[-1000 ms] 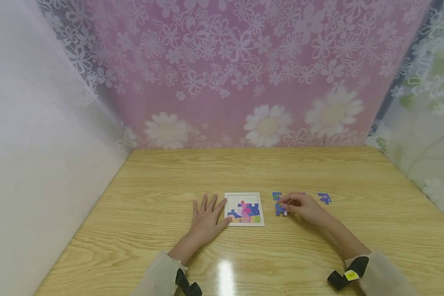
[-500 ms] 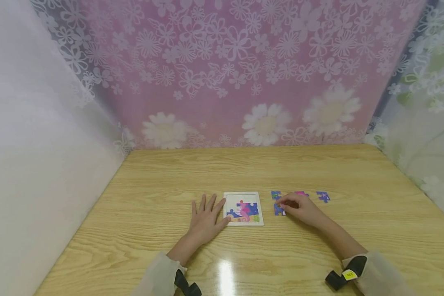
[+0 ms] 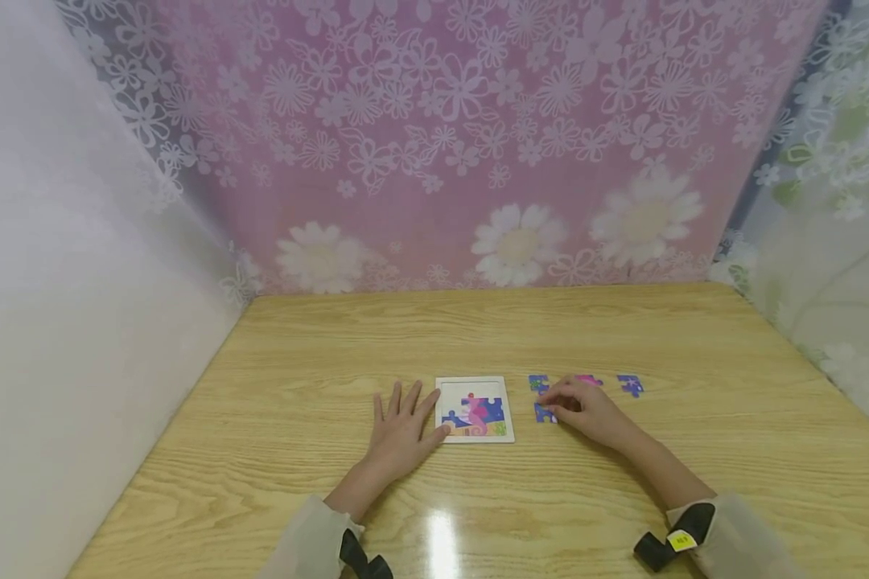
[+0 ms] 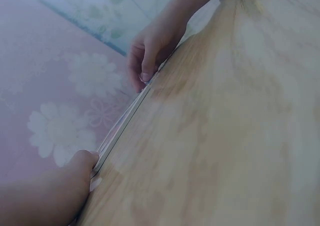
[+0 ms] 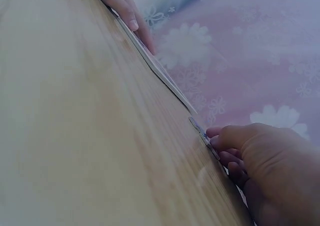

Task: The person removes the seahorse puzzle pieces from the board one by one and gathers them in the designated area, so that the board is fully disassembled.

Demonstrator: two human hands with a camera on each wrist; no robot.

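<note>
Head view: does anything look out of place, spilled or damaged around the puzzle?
Nothing stands out. The puzzle tray lies flat, the left hand at its left edge, its upper part unfilled; loose pieces are to its right, one at the right hand. No spill shows; fine damage would be too small to tell.

Loose puzzle pieces (image 3: 629, 384) lie right of the tray (image 3: 487, 388).

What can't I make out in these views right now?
Head: part of the near blue piece, hidden by the right hand.
Head: part of the pink piece, behind the same hand.
Head: lettering on the yellow label, too small.
Left wrist: inside of the tray, seen nearly edge-on.
Right wrist: part of the left hand, cut off by the top edge.
</note>
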